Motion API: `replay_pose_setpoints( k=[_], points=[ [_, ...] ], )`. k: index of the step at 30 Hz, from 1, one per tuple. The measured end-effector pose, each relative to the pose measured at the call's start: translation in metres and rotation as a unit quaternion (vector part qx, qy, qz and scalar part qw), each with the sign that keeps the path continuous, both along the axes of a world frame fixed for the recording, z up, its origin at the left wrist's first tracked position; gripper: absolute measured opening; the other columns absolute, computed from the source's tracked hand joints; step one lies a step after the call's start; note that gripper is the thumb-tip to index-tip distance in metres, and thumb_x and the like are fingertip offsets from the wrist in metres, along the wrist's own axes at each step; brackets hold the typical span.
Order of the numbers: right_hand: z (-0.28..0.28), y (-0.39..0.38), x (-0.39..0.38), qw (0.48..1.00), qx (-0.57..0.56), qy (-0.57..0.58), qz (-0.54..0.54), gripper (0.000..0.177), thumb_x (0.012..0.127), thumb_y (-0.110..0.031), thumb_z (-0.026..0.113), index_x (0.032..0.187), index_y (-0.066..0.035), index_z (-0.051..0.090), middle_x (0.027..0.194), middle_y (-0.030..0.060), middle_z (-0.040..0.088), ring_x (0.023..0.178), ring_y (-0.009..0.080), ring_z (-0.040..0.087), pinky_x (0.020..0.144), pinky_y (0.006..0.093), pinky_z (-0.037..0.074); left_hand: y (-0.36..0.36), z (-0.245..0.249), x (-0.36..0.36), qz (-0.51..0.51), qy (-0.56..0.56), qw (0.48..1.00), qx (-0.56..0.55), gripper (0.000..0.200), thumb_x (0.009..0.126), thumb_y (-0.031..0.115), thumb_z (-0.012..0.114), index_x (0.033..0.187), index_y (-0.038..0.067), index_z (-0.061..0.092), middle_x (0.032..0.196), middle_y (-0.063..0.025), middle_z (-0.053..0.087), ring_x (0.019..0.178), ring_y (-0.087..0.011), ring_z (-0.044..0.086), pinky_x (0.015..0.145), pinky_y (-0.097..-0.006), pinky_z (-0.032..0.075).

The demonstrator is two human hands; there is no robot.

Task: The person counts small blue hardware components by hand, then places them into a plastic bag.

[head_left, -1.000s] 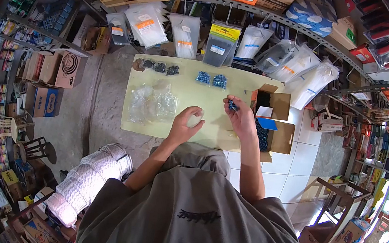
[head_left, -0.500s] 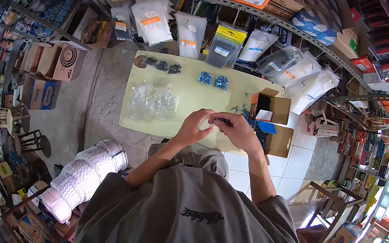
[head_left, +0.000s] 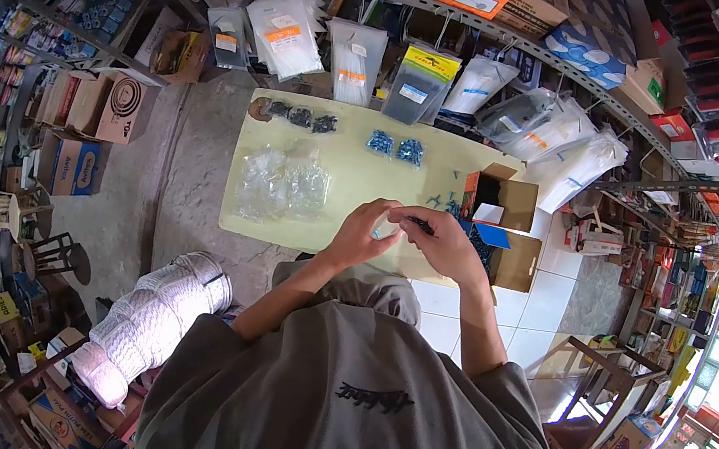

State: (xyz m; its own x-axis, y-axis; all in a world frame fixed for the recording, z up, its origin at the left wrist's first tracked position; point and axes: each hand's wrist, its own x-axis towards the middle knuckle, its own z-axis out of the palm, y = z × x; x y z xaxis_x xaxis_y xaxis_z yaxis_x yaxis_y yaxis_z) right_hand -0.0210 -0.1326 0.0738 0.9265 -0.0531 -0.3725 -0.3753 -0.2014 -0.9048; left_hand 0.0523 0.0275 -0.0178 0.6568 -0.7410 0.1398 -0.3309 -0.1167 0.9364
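My left hand (head_left: 363, 234) is closed on a small clear plastic bag (head_left: 386, 229), held up over the table's near edge. A bit of blue shows in the bag. My right hand (head_left: 446, 248) is curled, its fingertips at the bag's mouth, with small dark screws (head_left: 419, 224) showing in its grip. Right of it, an open cardboard box (head_left: 515, 260) holds dark blue screws. Loose blue screws (head_left: 452, 205) lie beside the box. Two filled bags of blue screws (head_left: 395, 146) lie toward the table's far side.
On the pale yellow table (head_left: 357, 178) are a pile of clear plastic bags (head_left: 283, 182) at left and several packs of black pieces (head_left: 301, 117) at far left. Packs of cable ties (head_left: 416, 85) hang from the shelf beyond. A large rope roll (head_left: 158, 320) stands at lower left.
A bit of blue now shows inside the bag between my hands. My right fingers have shifted slightly at its mouth. The whole view has tilted a little.
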Motion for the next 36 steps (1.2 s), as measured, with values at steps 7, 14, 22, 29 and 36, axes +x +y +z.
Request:
replay_pose_setpoints(
  k=[7,14,22,29,36],
  points=[
    [0.001,0.001,-0.003,0.999,-0.024,-0.031,0.027,0.025,0.094,-0.01,0.055,0.116,0.0,0.062,0.098,0.0044,0.067,0.076,0.0098,0.053,0.072,0.0253,0.047,0.0,0.0,-0.001,-0.012,-0.003,1.0,-0.004,0.045,0.073,0.009,0.069,0.115,0.007,0.053,0.107,-0.011,0.061,0.097,-0.033,0.06,0.084,-0.0407,0.048],
    [0.007,0.001,-0.003,0.999,-0.022,-0.012,0.022,0.026,0.094,-0.01,0.055,0.117,0.0,0.061,0.099,0.0057,0.067,0.076,0.0106,0.054,0.073,0.0263,0.048,-0.001,0.001,-0.002,-0.013,0.001,1.0,-0.006,0.047,0.072,0.009,0.069,0.116,0.008,0.052,0.109,-0.0113,0.061,0.098,-0.0332,0.06,0.084,-0.0411,0.048],
    [0.013,0.003,-0.003,0.997,-0.062,-0.01,0.033,0.026,0.092,-0.011,0.056,0.115,-0.001,0.062,0.097,0.012,0.068,0.081,0.0203,0.061,0.074,0.0299,0.049,-0.002,-0.002,-0.003,-0.022,0.0,1.0,-0.003,0.05,0.073,0.009,0.069,0.118,0.008,0.05,0.109,-0.0121,0.061,0.098,-0.0338,0.06,0.083,-0.0411,0.048],
    [0.013,0.005,-0.004,0.999,-0.048,-0.01,0.02,0.026,0.091,-0.012,0.056,0.112,0.001,0.062,0.097,0.0176,0.068,0.082,0.0276,0.067,0.075,0.0336,0.051,-0.002,0.0,-0.006,-0.015,0.003,1.0,-0.018,0.049,0.073,0.01,0.07,0.118,0.007,0.05,0.108,-0.0123,0.061,0.098,-0.0335,0.06,0.084,-0.0407,0.048],
    [0.007,0.003,-0.004,1.0,-0.023,-0.017,0.01,0.024,0.095,-0.009,0.05,0.114,0.002,0.061,0.094,0.0038,0.065,0.076,0.0091,0.053,0.071,0.0254,0.047,-0.004,-0.008,-0.005,-0.017,0.018,1.0,-0.003,0.043,0.075,0.01,0.069,0.114,0.006,0.053,0.106,-0.0134,0.062,0.098,-0.0334,0.06,0.083,-0.0398,0.049]
  ],
)
